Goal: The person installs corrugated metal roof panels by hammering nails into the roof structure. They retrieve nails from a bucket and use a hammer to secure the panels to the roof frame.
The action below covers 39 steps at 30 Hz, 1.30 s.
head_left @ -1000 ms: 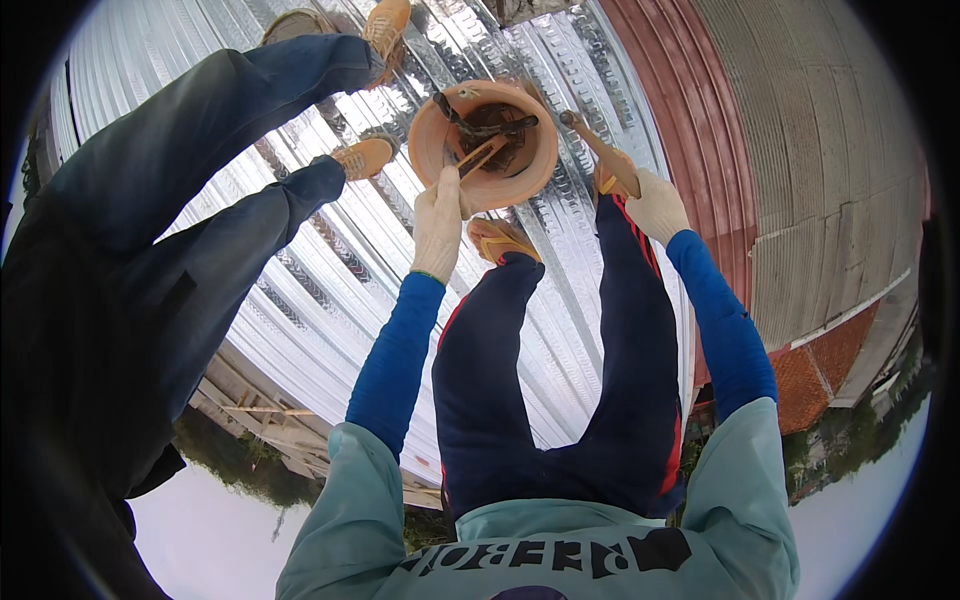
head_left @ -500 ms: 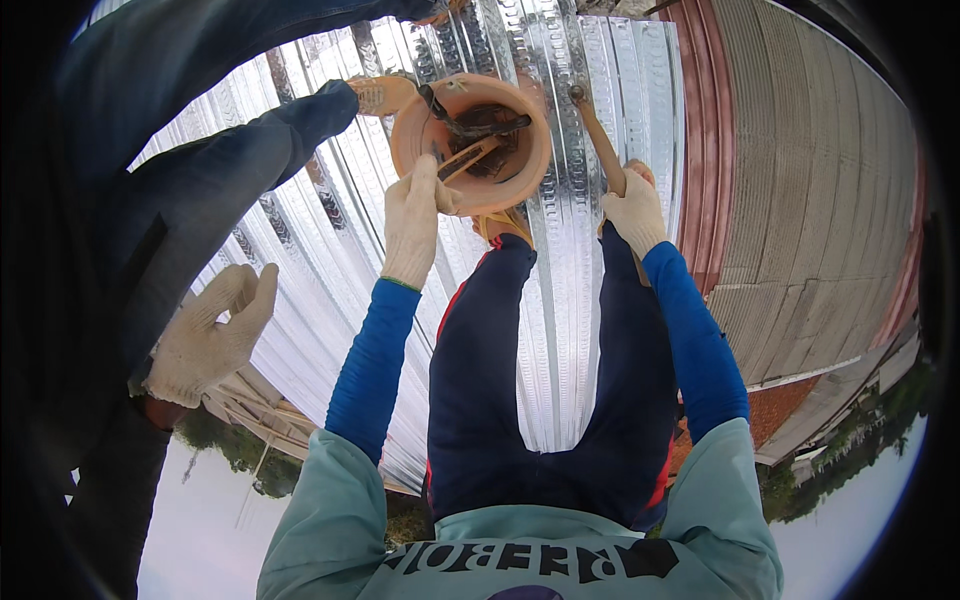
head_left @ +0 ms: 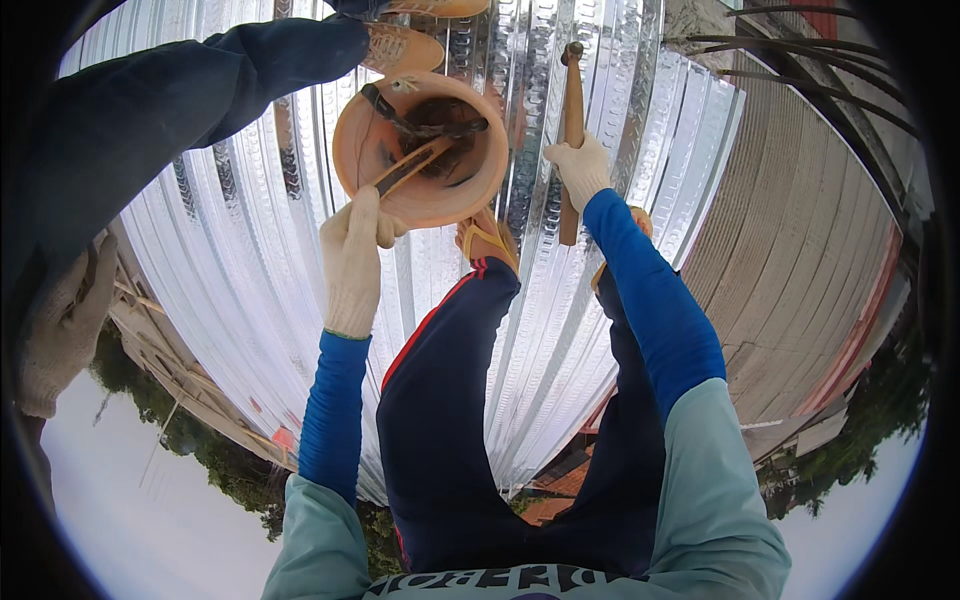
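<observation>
My left hand, in a white knit glove, grips the near-left rim of a round terracotta-coloured pot. Inside are a dark metal tool and a long orange-and-dark tool, whose end lies by my fingers, and darker contents I cannot make out. My right hand, also gloved, is closed on a wooden-handled hammer to the right of the pot, its head pointing away from me. My sandalled left foot is just below the pot on the shiny ribbed metal sheets.
A co-worker's dark-trousered leg and tan shoe are left of the pot, with their gloved hand at the left edge. A grey corrugated roof lies at right, with dark bent rods at top right and trees below.
My left hand and the pot have shifted left. My right hand with the hammer has moved left and upward in the picture. The co-worker's hand appeared, then moved toward the left edge.
</observation>
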Available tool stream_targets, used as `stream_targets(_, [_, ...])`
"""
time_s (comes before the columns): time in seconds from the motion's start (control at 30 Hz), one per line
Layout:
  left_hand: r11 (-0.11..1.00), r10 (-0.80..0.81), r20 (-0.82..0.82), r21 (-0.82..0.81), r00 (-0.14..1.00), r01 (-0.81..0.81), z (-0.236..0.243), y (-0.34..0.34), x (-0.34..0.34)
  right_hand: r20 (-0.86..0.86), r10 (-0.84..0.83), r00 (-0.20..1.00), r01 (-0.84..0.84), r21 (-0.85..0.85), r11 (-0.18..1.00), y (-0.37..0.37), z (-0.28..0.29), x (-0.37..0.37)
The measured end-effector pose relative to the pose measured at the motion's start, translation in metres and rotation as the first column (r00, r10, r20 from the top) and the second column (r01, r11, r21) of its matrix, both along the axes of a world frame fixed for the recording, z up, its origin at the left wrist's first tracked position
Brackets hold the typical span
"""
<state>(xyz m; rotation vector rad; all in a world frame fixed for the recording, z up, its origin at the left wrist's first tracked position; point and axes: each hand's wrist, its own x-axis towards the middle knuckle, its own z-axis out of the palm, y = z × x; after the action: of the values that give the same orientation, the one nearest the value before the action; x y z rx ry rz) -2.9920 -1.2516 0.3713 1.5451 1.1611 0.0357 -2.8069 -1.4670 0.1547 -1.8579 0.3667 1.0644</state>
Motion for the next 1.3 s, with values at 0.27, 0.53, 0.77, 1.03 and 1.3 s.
stream_targets(0.27, [0.998, 0.04, 0.009, 0.05, 0.999, -0.04, -0.031, 0.021, -0.039, 0.353, 0.555, 0.753, -0.507, -0.226, 0.832, 0.036, -0.056, 0.046])
stream_targets(0.53, [0.783, 0.194, -0.282, 0.621, 0.939, 0.024, -0.081, 0.081, -0.102, 0.034, 0.732, 0.681, -0.714, 0.255, 0.652, 0.084, -0.062, 0.102])
stream_targets(0.77, [-0.007, -0.138, -0.402, 0.914, 0.905, 0.405, -0.086, 0.082, -0.044, -0.031, 0.749, 0.662, -0.672, 0.417, 0.612, 0.099, -0.069, 0.13])
stream_targets(1.03, [0.334, -0.617, -0.505, 0.526, 0.603, 0.782, -0.243, 0.102, 0.043, 0.117, 0.797, 0.593, -0.803, 0.152, 0.576, 0.076, -0.009, 0.127])
stream_targets(1.3, [0.211, -0.615, -0.653, 0.405, 0.443, 0.889, -0.309, 0.1, 0.084, 0.208, 0.798, 0.566, -0.805, -0.069, 0.589, 0.003, 0.044, 0.16])
